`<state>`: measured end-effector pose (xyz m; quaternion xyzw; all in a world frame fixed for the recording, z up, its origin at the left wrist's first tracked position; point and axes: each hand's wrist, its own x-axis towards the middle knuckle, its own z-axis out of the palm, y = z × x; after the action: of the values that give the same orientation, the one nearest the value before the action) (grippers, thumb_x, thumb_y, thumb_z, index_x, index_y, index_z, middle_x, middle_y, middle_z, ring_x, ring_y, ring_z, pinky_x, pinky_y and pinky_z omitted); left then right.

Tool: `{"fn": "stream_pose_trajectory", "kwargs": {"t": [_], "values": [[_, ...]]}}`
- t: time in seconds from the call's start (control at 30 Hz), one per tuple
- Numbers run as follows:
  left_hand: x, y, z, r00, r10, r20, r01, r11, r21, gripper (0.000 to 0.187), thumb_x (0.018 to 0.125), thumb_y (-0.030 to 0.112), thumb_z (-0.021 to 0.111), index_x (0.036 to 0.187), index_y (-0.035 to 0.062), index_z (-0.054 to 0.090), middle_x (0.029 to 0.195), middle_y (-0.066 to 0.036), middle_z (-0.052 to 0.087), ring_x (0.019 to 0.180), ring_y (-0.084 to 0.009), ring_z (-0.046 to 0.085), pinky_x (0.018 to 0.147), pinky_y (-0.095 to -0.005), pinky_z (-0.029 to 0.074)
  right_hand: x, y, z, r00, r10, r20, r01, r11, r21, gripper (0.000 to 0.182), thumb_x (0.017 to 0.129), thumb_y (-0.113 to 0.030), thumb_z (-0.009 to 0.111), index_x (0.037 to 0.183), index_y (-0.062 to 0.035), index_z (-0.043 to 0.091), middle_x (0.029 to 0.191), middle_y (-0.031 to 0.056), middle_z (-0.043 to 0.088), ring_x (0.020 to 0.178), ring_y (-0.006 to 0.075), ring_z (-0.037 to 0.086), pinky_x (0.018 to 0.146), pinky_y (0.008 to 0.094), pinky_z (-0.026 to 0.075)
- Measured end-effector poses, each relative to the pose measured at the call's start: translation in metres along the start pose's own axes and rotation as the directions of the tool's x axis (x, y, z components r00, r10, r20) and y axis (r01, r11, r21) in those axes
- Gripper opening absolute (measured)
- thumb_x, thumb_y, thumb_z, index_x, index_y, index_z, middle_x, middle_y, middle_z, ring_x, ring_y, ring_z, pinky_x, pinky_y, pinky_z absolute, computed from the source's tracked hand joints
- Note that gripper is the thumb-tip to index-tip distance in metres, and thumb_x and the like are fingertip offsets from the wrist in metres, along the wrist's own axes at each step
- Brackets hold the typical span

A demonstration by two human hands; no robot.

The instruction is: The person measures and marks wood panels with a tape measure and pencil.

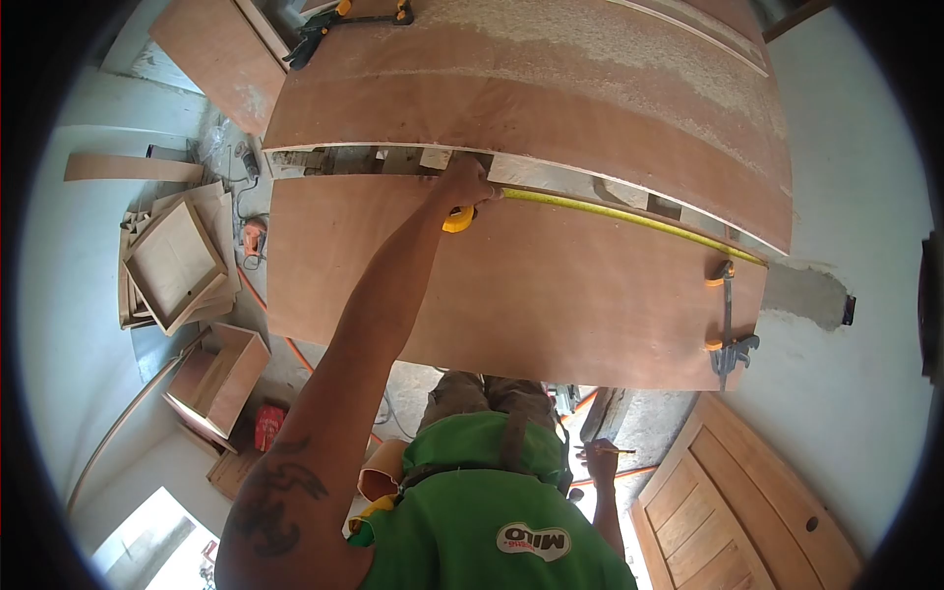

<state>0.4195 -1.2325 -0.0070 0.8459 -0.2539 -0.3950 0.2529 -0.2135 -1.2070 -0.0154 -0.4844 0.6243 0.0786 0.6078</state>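
My left hand is closed on a yellow tape measure at the far edge of the nearer plywood panel. The yellow blade is drawn out along that edge to the panel's right corner. Low at the right, beside my body, my right hand holds a thin pencil. A bar clamp grips the panel's right end. Beyond a narrow gap lies a larger panel, dusted with sawdust.
Another clamp sits on the far panel. At the left are wooden trays, an open box and power tools with cords on the floor. A wooden door leans at the lower right.
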Motion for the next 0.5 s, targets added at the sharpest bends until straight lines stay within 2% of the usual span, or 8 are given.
{"fn": "stream_pose_trajectory", "kwargs": {"t": [0.2,0.3,0.37,0.43,0.47,0.5], "values": [[-0.005,0.003,-0.001,1.000,-0.016,0.010,0.016,1.000,-0.018,0.027,0.067,0.023,0.080,0.064,0.0018,0.063,0.059,-0.007,0.064,0.052,-0.0155,0.062,0.054,-0.0307,0.047,-0.003,0.007,0.002,0.999,-0.032,0.002,0.032,0.999,-0.037,0.013,0.084,-0.012,0.060,0.083,-0.0011,0.054,0.068,0.0115,0.063,0.056,0.0176,0.066,0.043,0.0250,0.049],[-0.001,0.001,0.000,1.000,-0.007,0.020,0.007,1.000,0.000,0.027,0.067,0.024,0.079,0.066,0.0014,0.064,0.059,-0.007,0.064,0.052,-0.0159,0.062,0.054,-0.0308,0.048,-0.002,0.009,0.001,0.999,0.027,-0.027,-0.027,0.999,-0.019,0.016,0.087,-0.015,0.056,0.079,-0.0014,0.054,0.068,0.0117,0.063,0.058,0.0179,0.066,0.043,0.0257,0.050],[0.001,-0.001,0.000,1.000,0.005,0.028,-0.006,0.999,0.036,0.028,0.067,0.024,0.079,0.067,0.0009,0.064,0.059,-0.007,0.063,0.052,-0.0161,0.062,0.054,-0.0307,0.048,0.006,0.027,-0.006,0.980,-0.188,-0.066,0.170,0.963,-0.211,0.024,0.091,-0.017,0.050,0.073,-0.0018,0.054,0.064,0.0094,0.061,0.060,0.0177,0.066,0.044,0.0263,0.051],[-0.002,0.001,0.001,1.000,0.031,0.007,-0.031,1.000,0.004,0.023,0.070,0.019,0.077,0.063,0.0020,0.063,0.055,-0.005,0.061,0.049,-0.0118,0.058,0.049,-0.0279,0.045,0.008,0.023,-0.008,0.967,-0.220,-0.126,0.183,0.949,-0.256,0.027,0.092,-0.019,0.047,0.071,-0.0020,0.053,0.062,0.0086,0.058,0.058,0.0178,0.065,0.045,0.0277,0.050],[-0.006,0.001,-0.002,0.988,0.154,-0.024,-0.154,0.988,0.000,0.022,0.070,0.020,0.076,0.066,0.0017,0.065,0.055,-0.004,0.061,0.049,-0.0117,0.057,0.048,-0.0282,0.045,0.009,0.020,-0.011,0.947,-0.255,-0.198,0.188,0.935,-0.301,0.031,0.093,-0.020,0.045,0.069,-0.0021,0.052,0.059,0.0079,0.056,0.056,0.0180,0.064,0.046,0.0291,0.050],[-0.008,0.005,0.000,0.955,0.295,-0.039,-0.296,0.955,-0.013,0.022,0.070,0.021,0.076,0.069,0.0014,0.066,0.054,-0.004,0.060,0.048,-0.0115,0.057,0.047,-0.0286,0.046,0.011,0.016,-0.018,0.946,-0.284,-0.154,0.268,0.956,-0.117,0.034,0.094,-0.023,0.041,0.069,-0.0019,0.051,0.055,0.0089,0.052,0.049,0.0206,0.058,0.048,0.0337,0.047]]}}
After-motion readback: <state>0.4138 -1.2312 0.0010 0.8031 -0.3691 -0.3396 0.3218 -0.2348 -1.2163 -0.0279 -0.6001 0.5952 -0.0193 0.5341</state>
